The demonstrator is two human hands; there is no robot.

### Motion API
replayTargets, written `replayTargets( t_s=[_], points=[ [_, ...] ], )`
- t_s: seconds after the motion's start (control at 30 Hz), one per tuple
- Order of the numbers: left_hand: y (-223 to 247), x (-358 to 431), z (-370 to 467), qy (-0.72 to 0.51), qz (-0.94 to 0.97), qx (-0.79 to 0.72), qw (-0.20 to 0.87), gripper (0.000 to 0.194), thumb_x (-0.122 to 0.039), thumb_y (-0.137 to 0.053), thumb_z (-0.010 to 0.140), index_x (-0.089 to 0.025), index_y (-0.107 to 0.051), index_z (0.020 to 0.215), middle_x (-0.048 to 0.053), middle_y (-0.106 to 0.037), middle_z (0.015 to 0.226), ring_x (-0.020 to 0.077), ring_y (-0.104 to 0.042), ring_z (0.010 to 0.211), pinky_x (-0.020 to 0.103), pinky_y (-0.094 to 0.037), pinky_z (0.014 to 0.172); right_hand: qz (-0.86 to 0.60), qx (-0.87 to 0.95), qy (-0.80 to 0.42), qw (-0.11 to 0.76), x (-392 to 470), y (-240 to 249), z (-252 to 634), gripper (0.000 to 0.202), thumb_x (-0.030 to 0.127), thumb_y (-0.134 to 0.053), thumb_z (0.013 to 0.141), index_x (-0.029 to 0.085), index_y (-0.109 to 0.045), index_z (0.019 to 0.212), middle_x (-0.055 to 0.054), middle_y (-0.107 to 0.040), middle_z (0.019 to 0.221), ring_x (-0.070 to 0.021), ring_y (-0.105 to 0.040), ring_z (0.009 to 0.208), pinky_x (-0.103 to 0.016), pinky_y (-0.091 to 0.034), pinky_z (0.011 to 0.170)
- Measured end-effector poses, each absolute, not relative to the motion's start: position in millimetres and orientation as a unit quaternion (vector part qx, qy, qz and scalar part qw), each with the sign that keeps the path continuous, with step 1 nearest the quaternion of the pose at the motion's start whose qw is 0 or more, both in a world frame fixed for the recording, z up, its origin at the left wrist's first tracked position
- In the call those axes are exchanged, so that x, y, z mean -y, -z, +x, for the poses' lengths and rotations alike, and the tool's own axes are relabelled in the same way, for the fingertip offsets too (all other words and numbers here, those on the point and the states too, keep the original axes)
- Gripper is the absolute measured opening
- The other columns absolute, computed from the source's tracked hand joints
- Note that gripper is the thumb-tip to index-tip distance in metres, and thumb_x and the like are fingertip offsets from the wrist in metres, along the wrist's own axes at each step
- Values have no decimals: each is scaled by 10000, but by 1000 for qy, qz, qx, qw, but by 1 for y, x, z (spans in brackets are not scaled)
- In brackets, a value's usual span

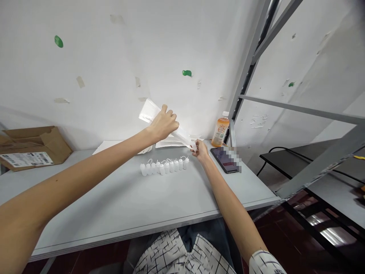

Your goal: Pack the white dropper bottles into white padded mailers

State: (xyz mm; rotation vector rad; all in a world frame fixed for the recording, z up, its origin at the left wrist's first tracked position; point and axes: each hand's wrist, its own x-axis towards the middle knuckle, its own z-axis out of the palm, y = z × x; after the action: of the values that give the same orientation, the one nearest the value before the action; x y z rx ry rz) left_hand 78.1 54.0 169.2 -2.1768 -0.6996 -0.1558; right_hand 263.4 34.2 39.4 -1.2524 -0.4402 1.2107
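Note:
A long, flat white packet (182,136), perhaps of paper or thin plastic, slants above the back of the table. My left hand (164,123) grips it near its upper left end, fingers curled over it. At its lower right end, my right hand (201,150) pinches the edge with bent fingers. Just in front of the hands, several small white squeeze bottles (167,167) stand in a row on the table, thin white tubes or cap straps showing at some tops. Flat white sheets (168,144) lie behind them against the wall, partly hidden by my left hand and the packet.
On the grey table (137,205), an open cardboard box (37,146) stands at the left. A bottle of orange drink (221,129) and a dark phone (226,160) are at the right. Grey metal framing (299,109) rises beyond the table's right end; a white wall (114,68) closes the back.

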Motion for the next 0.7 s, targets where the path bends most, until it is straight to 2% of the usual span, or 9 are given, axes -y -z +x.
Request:
replayTargets(
  t_s=[0.3,0.5,0.7],
  points=[
    [-169,-45,77,53,-862,299,405,148,-77,-617,815,-168,-729,843,106,-693,912,263,-613,966,487,-317,1000,-531,218,-507,643,-39,-32,261,175,204,-595,884,181,-501,738,50,-518,500,-50,-399,337,-151,-200,309],
    [-174,-64,29,105,-842,423,317,259,-251,-586,875,-233,-706,1104,95,-676,1086,305,-568,1122,523,-285,1033,-536,214,-450,682,-41,-31,271,313,244,-690,853,190,-443,668,78,-474,476,-33,-388,326,-137,-201,292],
    [-152,-71,-66,83,-782,583,203,361,-412,-521,929,-241,-653,1218,117,-648,1191,320,-582,1109,471,-350,983,-540,204,-409,707,-40,-35,287,299,250,-699,844,189,-468,665,87,-450,435,-39,-389,312,-125,-210,275]
  ],
)
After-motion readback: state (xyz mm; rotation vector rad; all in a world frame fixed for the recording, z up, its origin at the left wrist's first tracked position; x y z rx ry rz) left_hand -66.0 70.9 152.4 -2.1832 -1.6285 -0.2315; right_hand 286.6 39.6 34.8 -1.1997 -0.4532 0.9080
